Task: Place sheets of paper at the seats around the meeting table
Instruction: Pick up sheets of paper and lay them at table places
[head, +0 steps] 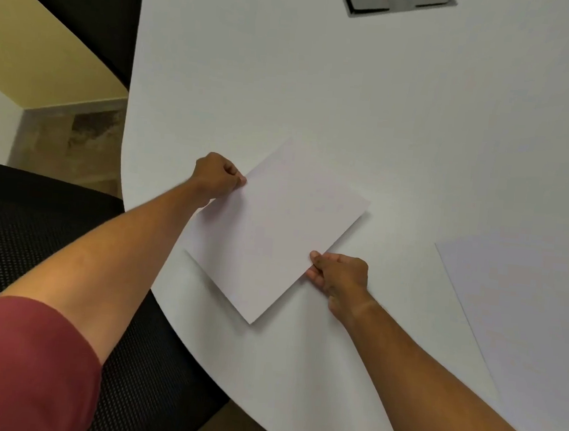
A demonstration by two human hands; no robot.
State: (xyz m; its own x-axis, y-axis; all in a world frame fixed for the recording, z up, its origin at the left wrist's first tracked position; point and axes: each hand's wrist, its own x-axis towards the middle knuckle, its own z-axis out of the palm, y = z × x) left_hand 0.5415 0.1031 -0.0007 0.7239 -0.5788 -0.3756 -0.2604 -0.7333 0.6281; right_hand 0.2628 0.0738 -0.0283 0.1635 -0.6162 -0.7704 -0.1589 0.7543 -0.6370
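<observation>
White sheet (275, 228) sits low over the table (355, 94) edge by the chair (34, 228) — left hand (216, 176) and right hand (338, 276) both pinching opposite edges. One more sheet (522, 311) already down at right — remaining seats out of view.

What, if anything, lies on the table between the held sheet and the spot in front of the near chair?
Nothing visible. Left hand and right hand pinch opposite edges of the sheet just above bare table by the chair. The second sheet lies apart, to the right.
</observation>
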